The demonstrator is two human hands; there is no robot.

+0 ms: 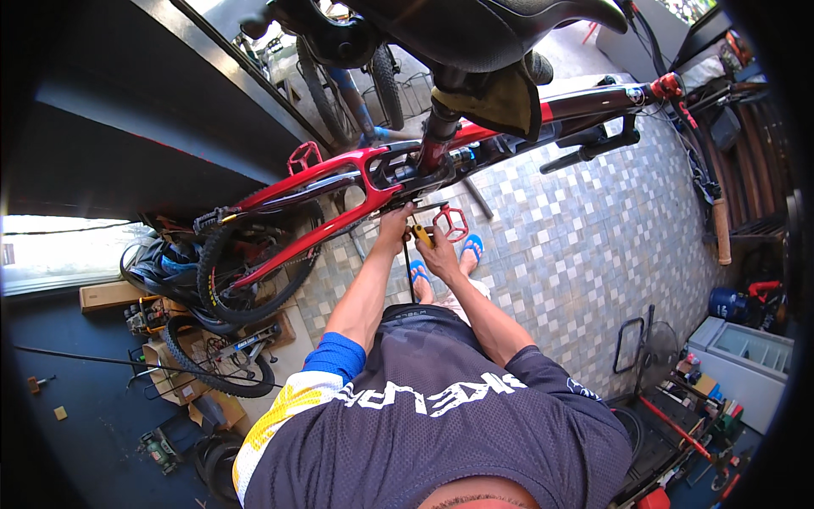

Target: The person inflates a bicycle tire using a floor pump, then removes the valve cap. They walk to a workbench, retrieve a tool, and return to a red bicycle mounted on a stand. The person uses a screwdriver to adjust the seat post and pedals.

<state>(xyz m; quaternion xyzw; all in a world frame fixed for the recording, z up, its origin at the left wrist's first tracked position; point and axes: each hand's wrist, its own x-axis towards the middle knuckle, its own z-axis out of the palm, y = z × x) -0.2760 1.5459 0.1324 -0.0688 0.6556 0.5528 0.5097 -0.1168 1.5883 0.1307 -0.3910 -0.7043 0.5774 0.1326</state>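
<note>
Right hand [439, 257] closed round one yellow-handled tool [421, 236]. Left hand [394, 231] just beside it, fingers raised at underside of bicycle frame; cannot tell whether it grips anything. One red-and-black bicycle frame [370, 176] stretches across, in front of person, above both hands. One black saddle [500, 38] on top; two red pedals [452, 223], one near right hand. Two blue flip-flops [476, 242] on tiled floor [543, 246].

I'm getting bright daylight, mostly from up top; glare's washing out the pale strip [51, 254] at pic L. Dark panel [127, 157] is sitting in shade. My L hand [393, 229] & R hand [442, 254] are showing w/o obvious blur. Fisheye's bending edges; black vignette's eating corners.
</note>
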